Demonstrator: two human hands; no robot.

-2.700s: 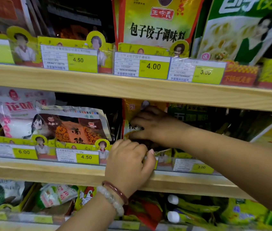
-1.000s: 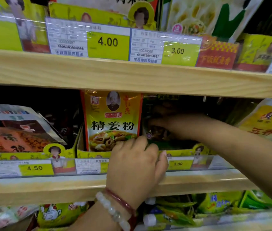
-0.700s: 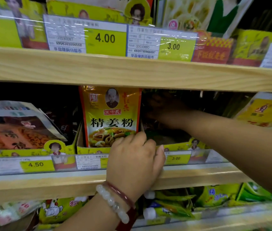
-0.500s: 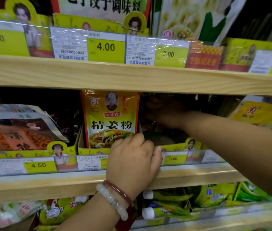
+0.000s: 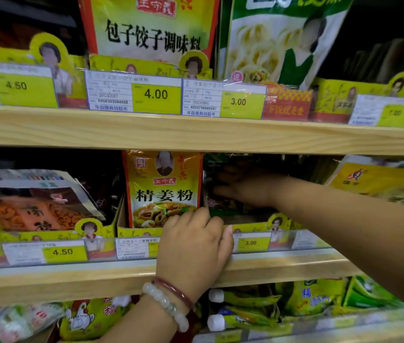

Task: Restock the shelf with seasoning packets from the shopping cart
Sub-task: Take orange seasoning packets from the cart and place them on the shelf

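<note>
A yellow seasoning packet [image 5: 163, 189] stands upright in a yellow cardboard display tray [image 5: 136, 232] on the middle wooden shelf [image 5: 72, 280]. My left hand [image 5: 193, 246] curls over the tray's front edge and the price rail, just below and right of that packet. My right hand [image 5: 243, 186] reaches into the shadowed slot to the right, fingers laid against dark green packets [image 5: 223, 211]. Whether it grips them is hidden by shadow. No shopping cart is in view.
A brown and orange packet [image 5: 35, 206] lies tilted at the left. Yellow packets [image 5: 369, 179] lean at the right. The upper shelf [image 5: 196, 132] holds large bags behind price tags. Green and yellow pouches [image 5: 257, 308] fill the shelf below.
My right hand left the yellow packet, which now stands upright, and moved right into the green packets' slot. My left hand stays on the tray's front edge.
</note>
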